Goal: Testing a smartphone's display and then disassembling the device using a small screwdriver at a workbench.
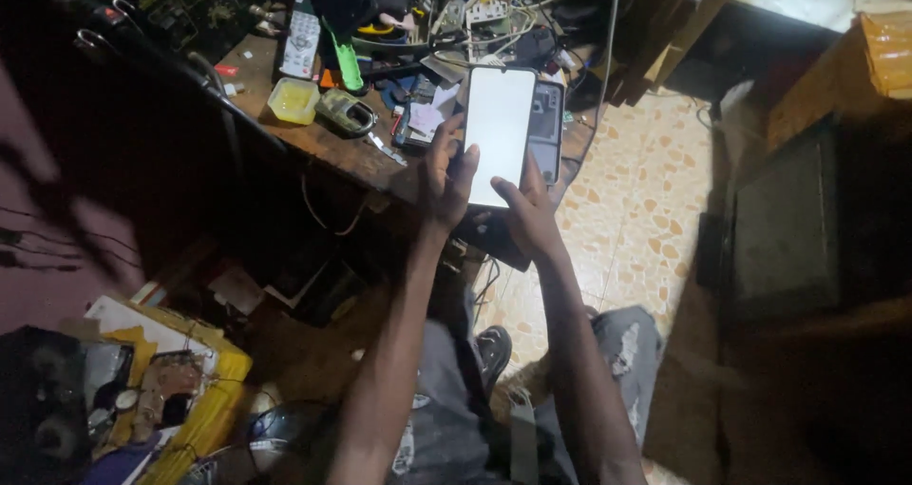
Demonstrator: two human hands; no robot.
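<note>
At the near left, a yellow tray [204, 404] of small parts and tools sits low beside the person's knee, within easy reach. Farther off, the wooden workbench [332, 148] carries a white remote control [301, 37], a small yellowish plastic tub [294, 99] and a green-handled tool [348, 64], crowded among cables.

Over the bench's right end, the left hand [446, 176] grips the left edge of a phone [501, 133], thumb pressed on the bright white screen and fingers wrapped behind, which keeps the glass facing the camera. The right hand [527, 209] supports the phone's bottom corner from beneath, fingers closed around it, steadying it above the bench. A grey phone back panel [548, 129] shows just behind the screen on its right. Far right, tiled floor [636, 209] and a dark cabinet [788, 228].
</note>
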